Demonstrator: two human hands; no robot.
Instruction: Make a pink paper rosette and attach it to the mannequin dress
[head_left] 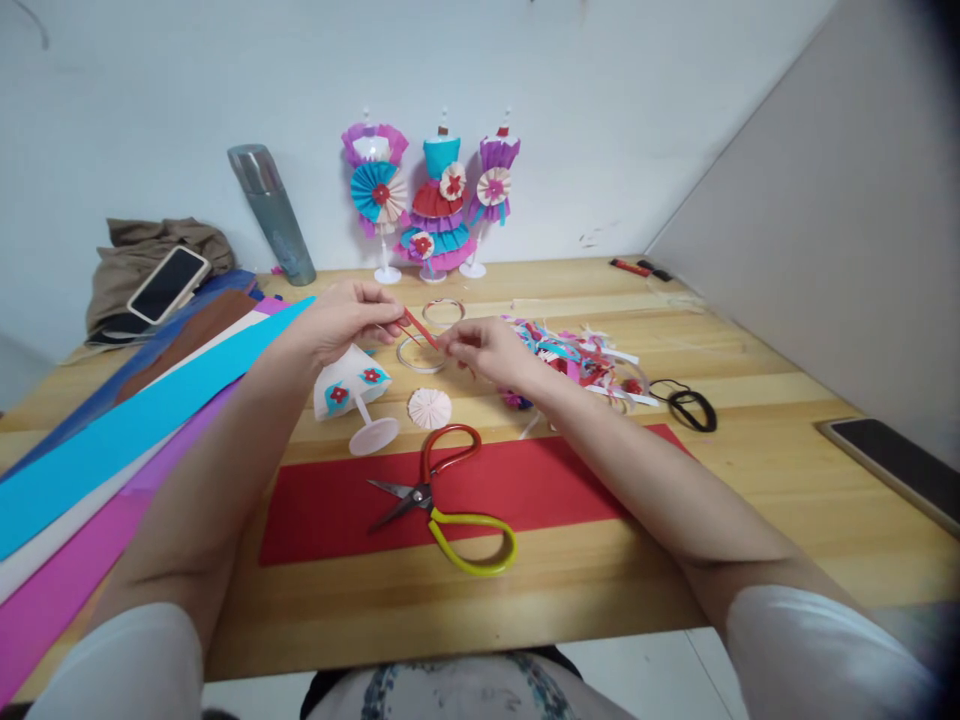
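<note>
A narrow red paper strip [421,328] stretches between my two hands above the middle of the table. My left hand [352,318] pinches one end, and my right hand [484,350] closes on the other. Under my left hand a small white dress form [354,385] with red and blue flowers lies tipped over. A pale pleated rosette [430,408] lies just right of its base. Nearer to me, scissors [420,497] with one red and one yellow handle rest with blades apart on a red paper sheet [322,510].
Three dressed mini mannequins [441,200] stand along the wall beside a flask [274,215]. Coloured paper sheets [150,430] and a phone [169,284] are on the left. Paper scraps [577,360], a black cord [694,410] and another phone [892,460] are on the right. Tape rolls [418,353] lie behind my hands.
</note>
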